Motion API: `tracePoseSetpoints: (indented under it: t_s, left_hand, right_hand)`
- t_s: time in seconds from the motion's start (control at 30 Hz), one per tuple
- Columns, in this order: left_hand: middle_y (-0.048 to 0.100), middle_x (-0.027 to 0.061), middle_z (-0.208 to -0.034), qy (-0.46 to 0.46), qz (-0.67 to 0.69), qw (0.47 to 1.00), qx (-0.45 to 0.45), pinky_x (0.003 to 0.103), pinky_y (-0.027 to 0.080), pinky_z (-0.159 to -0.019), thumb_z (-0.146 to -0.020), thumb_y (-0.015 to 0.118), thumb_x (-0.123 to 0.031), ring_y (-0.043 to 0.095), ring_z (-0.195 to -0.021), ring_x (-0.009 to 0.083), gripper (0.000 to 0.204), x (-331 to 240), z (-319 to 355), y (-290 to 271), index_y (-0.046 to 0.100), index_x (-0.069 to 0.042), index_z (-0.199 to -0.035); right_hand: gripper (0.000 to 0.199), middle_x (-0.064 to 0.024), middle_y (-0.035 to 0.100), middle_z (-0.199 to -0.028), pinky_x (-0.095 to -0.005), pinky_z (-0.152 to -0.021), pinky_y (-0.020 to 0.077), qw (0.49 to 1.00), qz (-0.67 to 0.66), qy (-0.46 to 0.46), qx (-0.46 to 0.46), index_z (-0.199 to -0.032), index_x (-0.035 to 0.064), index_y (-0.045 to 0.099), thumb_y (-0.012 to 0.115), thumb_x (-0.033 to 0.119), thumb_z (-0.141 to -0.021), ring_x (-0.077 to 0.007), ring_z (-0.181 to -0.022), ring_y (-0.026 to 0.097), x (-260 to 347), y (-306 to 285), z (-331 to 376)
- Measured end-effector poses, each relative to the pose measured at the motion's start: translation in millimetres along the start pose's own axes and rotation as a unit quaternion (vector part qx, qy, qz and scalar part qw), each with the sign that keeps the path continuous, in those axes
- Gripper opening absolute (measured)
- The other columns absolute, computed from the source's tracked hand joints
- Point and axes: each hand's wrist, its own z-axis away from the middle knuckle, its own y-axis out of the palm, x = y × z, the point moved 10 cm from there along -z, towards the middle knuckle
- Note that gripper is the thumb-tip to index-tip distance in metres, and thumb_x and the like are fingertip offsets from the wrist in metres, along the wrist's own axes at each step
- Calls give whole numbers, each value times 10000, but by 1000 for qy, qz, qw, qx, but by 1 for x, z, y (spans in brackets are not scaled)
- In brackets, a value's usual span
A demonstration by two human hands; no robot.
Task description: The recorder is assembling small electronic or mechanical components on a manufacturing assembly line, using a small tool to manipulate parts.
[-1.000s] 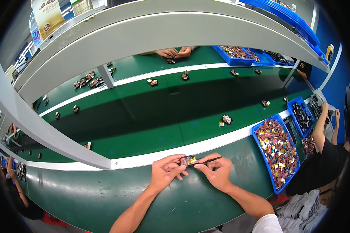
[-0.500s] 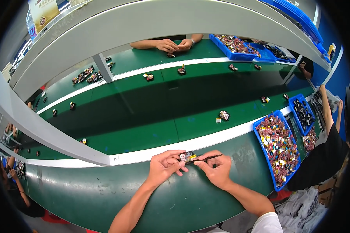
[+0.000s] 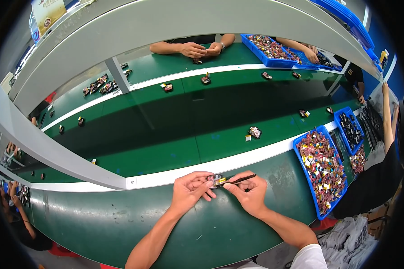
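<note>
In the head view, the left hand (image 3: 191, 190) rests on the green bench (image 3: 121, 224) with its fingers curled in, and the fingertips pinch a small dark component (image 3: 214, 179) from its left side. The right hand (image 3: 249, 193) is also mostly closed. Its thumb and first fingers press on the right side of the same component, and they also hold a thin dark tool (image 3: 240, 180), like a stick, which points to the right and a little up. The component sits between both hands, just in front of the white strip (image 3: 166, 178) that borders the conveyor belt (image 3: 166, 130).

To the right of the right hand, near it, stands a long blue tray (image 3: 321, 210) full of small colourful parts. A smaller blue tray (image 3: 345, 112) with dark parts lies behind it. On the belt, well apart from the hands, a small part (image 3: 254, 132) lies alone, and more such parts are scattered further along. On the far side of the belt, another person's hands (image 3: 199, 49) are joined on the green surface, beside another blue tray (image 3: 251, 45). Nothing stands between the camera and the held component.
</note>
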Motion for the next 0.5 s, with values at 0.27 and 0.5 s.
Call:
tracePoseSetpoints:
  t_s: [0.27,0.5]
  left_hand:
    - [713,153,-912,1,-8,1000,-14,268,580,-557,-954,637,7,721,-694,195,243,-2,-2,0,630,95,-1181]
    - [695,166,-887,13,10,999,-29,280,573,-526,-949,640,-2,711,-653,217,243,-3,-2,-4,628,99,-1170]
  right_hand:
    - [157,48,585,-623,-179,-436,242,998,43,-34,11,-925,-6,688,805,-25,-822,35,-485,387,5,-1,-1]
    - [161,38,559,-588,-196,-433,256,996,66,-53,7,-901,-15,703,824,-13,-794,25,-462,390,9,-4,-2]
